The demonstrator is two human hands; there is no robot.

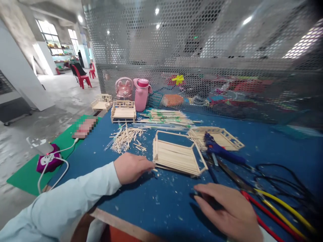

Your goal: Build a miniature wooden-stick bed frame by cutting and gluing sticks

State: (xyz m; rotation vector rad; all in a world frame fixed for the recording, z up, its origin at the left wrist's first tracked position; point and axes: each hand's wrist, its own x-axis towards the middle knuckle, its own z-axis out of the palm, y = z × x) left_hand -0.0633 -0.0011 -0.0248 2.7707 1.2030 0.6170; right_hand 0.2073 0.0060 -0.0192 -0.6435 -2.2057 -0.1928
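Note:
My left hand (133,167) is closed, with thumb and fingertips pinched at the near left corner of a small bed-shaped model of thin wooden sticks (176,156). A pale short stick (154,170) shows at those fingertips. Whether they also touch the model, I cannot tell. My right hand (227,206) hovers over the blue table, thumb and fingers apart and nothing visible between them. Behind the model lies a similar stick piece (222,138), partly covered by a blue hot glue gun (222,150).
Pliers with red and yellow handles (275,205) and a black cord (285,178) lie right. Cut sticks (126,137) are heaped left of the model. Longer sticks (166,116), a finished stick model (123,111) and a pink bottle (142,95) stand before the perforated metal screen (156,50).

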